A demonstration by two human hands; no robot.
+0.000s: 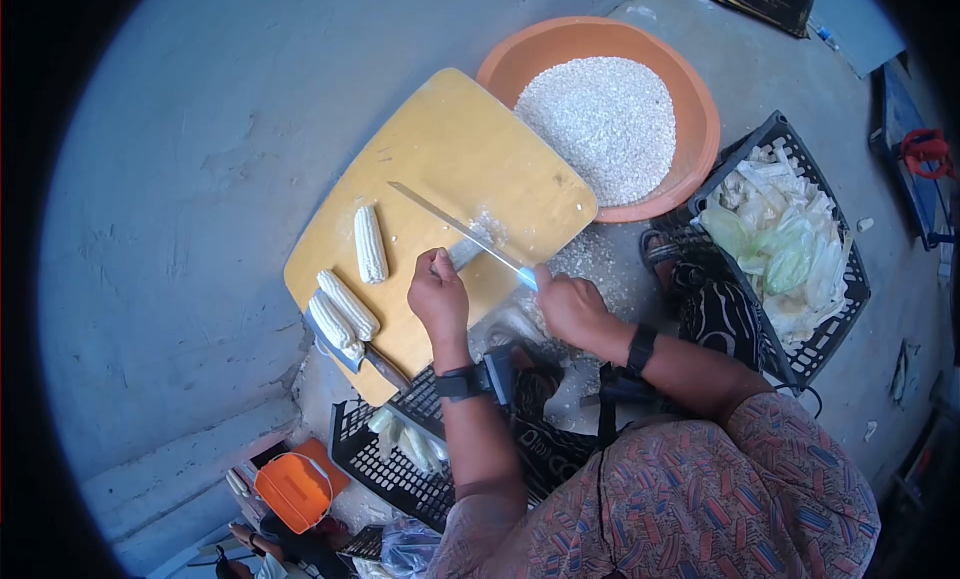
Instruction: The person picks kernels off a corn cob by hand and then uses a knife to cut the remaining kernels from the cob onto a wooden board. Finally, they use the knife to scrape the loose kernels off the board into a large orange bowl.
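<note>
A long thin knife (455, 222) is gripped by its light blue handle in my right hand (575, 304), with its blade angled across the yellow board (430, 149). My left hand (438, 294) is closed just below the blade, around a pale, blurred corn cob (464, 252) that the fingers partly hide. Loose white kernels (488, 226) lie by the blade. To the left, one white corn cob (370, 244) rests alone on the board. Two more cobs (340, 314) sit at its edge, beside a wide-bladed knife with a brown handle (387, 367).
An orange basin (705, 129) full of white kernels stands at the back right. Husks fill a black crate (850, 309) on the right. Another black crate (370, 469) holds pale cobs below the board. An orange bucket (293, 489) and another person (290, 549) are at lower left.
</note>
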